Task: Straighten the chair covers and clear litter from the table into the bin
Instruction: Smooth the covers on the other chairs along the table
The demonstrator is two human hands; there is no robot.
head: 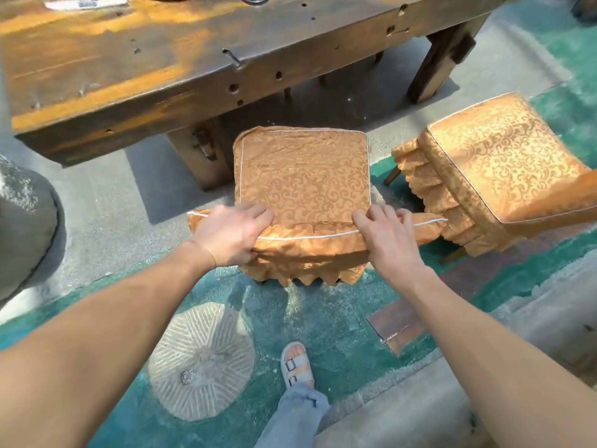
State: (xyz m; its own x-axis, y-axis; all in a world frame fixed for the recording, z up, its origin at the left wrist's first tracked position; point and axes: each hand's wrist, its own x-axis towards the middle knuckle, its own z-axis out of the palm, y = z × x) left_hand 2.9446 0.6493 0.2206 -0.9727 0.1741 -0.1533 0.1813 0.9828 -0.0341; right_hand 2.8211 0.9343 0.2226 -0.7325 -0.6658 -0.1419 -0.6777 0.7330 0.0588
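The orange damask chair cover with white piping point(303, 179), beside the dark wooden table point(135, 76), is gripped at its near edge by the left hand point(231, 236) and right hand point(386, 240), fingers clenched on fabric. If tugged unevenly, the piping could be skewed, or the ruffled skirt point(300, 270) bunched.

Wooden table point(135, 69), white litter point(85, 2) on top

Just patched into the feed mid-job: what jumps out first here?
Both hands grip the near edge of the gold patterned chair cover at centre frame, left hand and right hand pinching the white-piped hem. A second covered chair stands to the right, and the heavy wooden table fills the top, with a white packet at its far edge.
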